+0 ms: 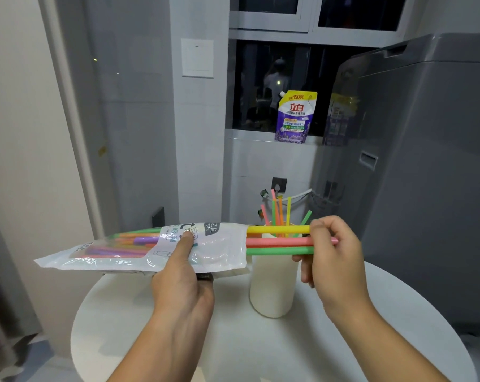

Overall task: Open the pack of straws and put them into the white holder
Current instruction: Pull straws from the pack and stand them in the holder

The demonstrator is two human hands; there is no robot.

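While straws (pixel 274 216) stand in the white holder (pixel 273 288), three jut from the pack (pixel 139 257).

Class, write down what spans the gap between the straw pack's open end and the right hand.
Head view: three straws bridge it, yellow, pink and green, running from the pack into the right hand, with the white holder behind.
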